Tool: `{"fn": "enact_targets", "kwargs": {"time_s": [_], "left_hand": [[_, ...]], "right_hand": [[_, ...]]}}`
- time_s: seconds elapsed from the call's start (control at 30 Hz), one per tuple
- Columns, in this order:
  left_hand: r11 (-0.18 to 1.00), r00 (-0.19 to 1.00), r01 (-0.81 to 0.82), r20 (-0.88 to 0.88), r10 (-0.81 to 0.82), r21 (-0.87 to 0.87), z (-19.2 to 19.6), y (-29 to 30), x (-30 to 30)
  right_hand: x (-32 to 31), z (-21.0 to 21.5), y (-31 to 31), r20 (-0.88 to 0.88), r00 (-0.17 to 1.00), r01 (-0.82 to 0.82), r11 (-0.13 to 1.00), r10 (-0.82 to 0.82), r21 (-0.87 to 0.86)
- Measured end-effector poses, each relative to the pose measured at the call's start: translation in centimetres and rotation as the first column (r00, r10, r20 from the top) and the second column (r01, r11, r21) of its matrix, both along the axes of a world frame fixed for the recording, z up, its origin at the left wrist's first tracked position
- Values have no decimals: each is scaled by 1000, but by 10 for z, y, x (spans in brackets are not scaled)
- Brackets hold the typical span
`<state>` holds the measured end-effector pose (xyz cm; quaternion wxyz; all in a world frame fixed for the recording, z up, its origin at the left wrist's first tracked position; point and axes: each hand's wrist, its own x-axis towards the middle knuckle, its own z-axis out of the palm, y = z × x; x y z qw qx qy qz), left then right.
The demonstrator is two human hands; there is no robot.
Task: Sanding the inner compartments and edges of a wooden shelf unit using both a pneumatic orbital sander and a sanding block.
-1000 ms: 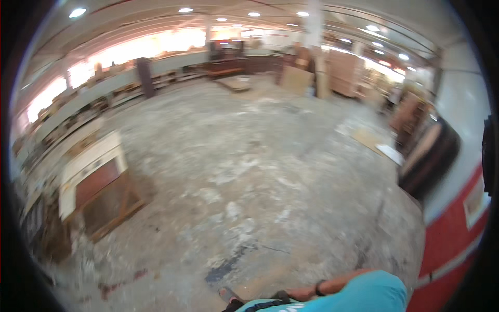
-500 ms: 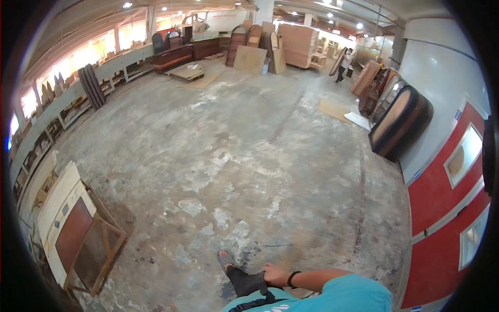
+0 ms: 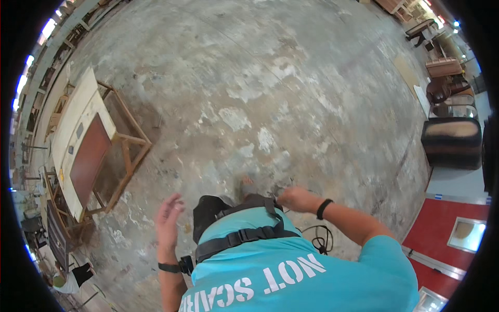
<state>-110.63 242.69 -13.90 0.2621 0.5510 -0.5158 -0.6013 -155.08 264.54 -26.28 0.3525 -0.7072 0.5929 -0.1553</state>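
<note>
My left hand (image 3: 169,221) is raised at my left side above the floor, fingers loosely apart and holding nothing; a dark watch or band (image 3: 179,266) is on that wrist. At the front of my right hip is my right hand (image 3: 299,199), wearing a black wristband (image 3: 324,209). Its fingers are curled in against my dark trousers (image 3: 254,202) and a hanging strap end; what they pinch, if anything, is hidden. Round my waist, over a turquoise shirt (image 3: 312,281), runs a black buckled belt (image 3: 241,237). Beside my right hip shows a loop of black cable (image 3: 323,240).
To my left stands a wooden frame (image 3: 127,156) bearing a pale board (image 3: 78,119) with a reddish-brown panel (image 3: 89,164). Another person (image 3: 73,281) is at lower left. Along the right are a black-edged padded panel (image 3: 451,143) and a red door (image 3: 434,223). The concrete floor (image 3: 234,119) is patchy.
The view has tipped down towards my body. My left hand has come into sight. My right hand is still at the trousers, now showing higher in the picture.
</note>
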Motion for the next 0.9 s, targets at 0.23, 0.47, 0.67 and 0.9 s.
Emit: {"fn": "enact_targets", "kwargs": {"time_s": [0.23,0.47,0.67,0.9], "left_hand": [[992,1000,-28,7,27,123,-90,-111,27],[987,981,-99,-153,117,124,-98,-284,28],[998,988,-21,-153,28,52,-56,-485,30],[991,960,131,-247,-131,-17,-2,-665,-27]], "right_hand": [[15,-154,-111,-317,865,-349,921,388,173],[21,-196,-281,-279,900,365,928,-333,70],[20,-22,-399,-150,731,653,746,-666,-128],[-34,163,-654,94,742,639,742,-664,204]]}}
